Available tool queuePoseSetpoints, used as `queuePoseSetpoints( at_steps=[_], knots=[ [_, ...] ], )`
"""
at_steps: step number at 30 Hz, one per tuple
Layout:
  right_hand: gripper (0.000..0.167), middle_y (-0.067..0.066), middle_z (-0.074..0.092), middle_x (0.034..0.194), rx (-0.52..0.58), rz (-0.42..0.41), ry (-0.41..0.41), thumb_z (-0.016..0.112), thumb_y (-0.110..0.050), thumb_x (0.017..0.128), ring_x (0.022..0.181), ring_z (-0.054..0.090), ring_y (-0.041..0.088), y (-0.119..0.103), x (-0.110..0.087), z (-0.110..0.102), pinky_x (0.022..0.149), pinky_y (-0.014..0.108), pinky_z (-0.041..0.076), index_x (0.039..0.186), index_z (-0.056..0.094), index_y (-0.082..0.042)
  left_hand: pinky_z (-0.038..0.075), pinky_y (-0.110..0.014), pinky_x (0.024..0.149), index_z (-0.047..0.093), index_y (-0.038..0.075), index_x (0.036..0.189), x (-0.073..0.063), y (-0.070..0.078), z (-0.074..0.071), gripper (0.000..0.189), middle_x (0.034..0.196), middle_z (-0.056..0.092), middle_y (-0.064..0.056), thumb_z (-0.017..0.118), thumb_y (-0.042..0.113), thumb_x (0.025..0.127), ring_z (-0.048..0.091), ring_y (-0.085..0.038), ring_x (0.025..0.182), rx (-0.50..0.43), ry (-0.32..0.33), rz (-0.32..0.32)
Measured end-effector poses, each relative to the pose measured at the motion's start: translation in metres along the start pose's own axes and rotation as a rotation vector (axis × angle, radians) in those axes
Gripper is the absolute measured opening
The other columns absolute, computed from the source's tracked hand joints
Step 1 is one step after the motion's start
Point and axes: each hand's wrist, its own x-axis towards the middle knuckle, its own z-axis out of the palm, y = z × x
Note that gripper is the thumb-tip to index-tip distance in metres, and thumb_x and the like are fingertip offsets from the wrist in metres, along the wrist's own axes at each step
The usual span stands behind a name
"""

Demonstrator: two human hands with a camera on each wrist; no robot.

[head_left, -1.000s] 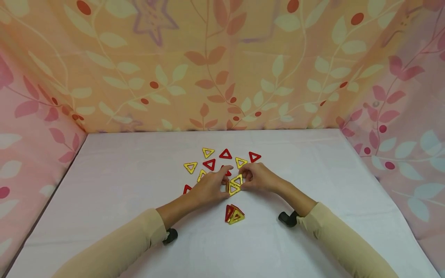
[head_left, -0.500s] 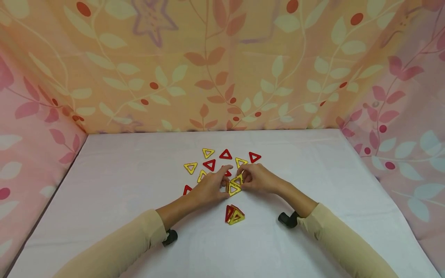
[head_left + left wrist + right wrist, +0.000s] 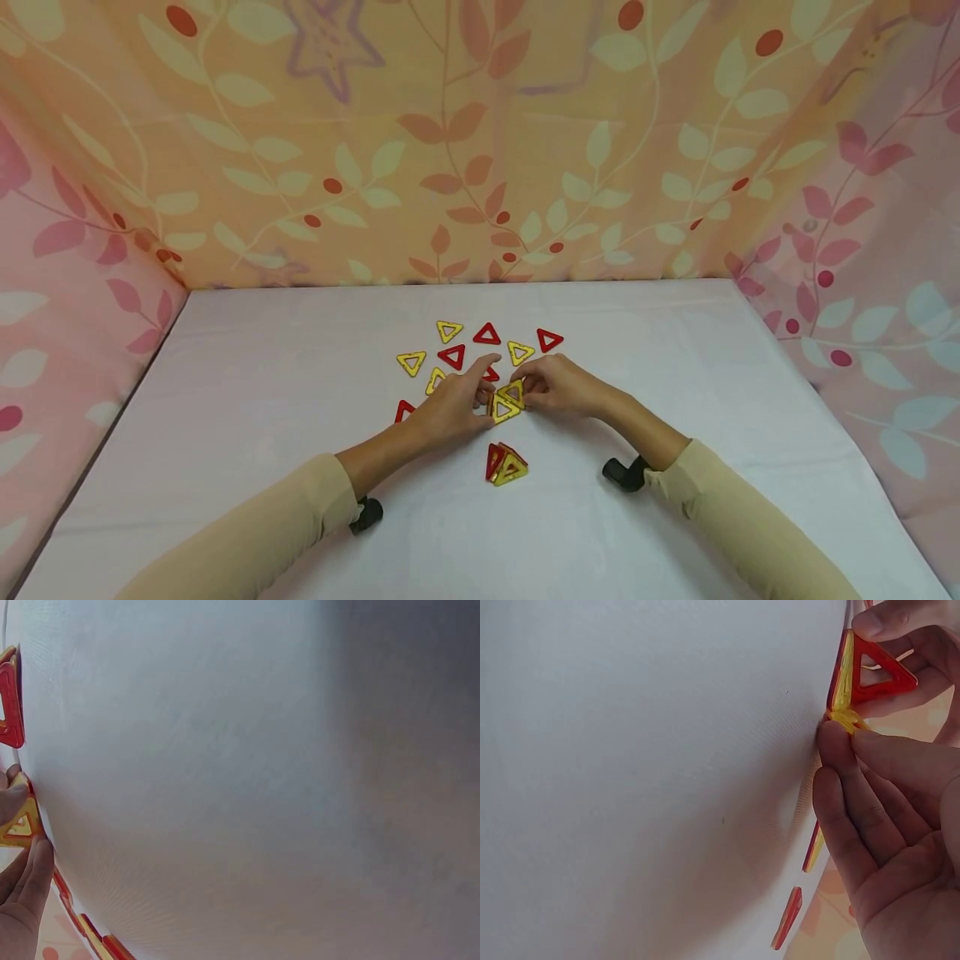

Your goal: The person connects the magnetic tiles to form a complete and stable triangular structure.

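In the head view my left hand (image 3: 450,402) holds a small cluster of magnetic triangle tiles just right of the table's middle. Its front piece is a yellow triangle tile (image 3: 507,416), and a red triangle tile (image 3: 889,691) of the cluster shows in the right wrist view. From the other side, my right hand (image 3: 561,385) pinches a second yellow triangle tile (image 3: 519,393) between thumb and fingertips, right against the cluster. The left thumb and fingers bracket the tiles in the left wrist view; the cluster's far sides are hidden.
Nearer the body stands a small red and yellow pyramid (image 3: 512,477). Several loose red and yellow triangle tiles lie beyond the hands, including a red tile (image 3: 550,347) and a yellow tile (image 3: 411,372). Patterned cloth (image 3: 480,167) closes the back and sides of the white table (image 3: 262,375).
The yellow tile in my right hand has tilted and shifted slightly toward the right and the body. My left hand, the pyramid and the loose tiles stay practically in place.
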Motion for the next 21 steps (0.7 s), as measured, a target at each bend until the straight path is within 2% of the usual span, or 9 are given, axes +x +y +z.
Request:
queuePoseSetpoints(
  at_steps=[21],
  knots=[
    [0.025,-0.001,0.072,0.089,0.026,-0.028,0.003,0.076,-0.002,0.086,0.079,0.066,0.005,-0.0020,0.0013,0.0023,0.075,0.022,0.055,0.110,0.072,-0.001,0.056,-0.029,0.085,0.030,0.013,0.154,0.0016,-0.0039,-0.0014,0.092,0.112,0.068,-0.007,0.082,0.001,0.079,0.067,-0.016,0.096,0.001,0.015,0.002]
  ],
)
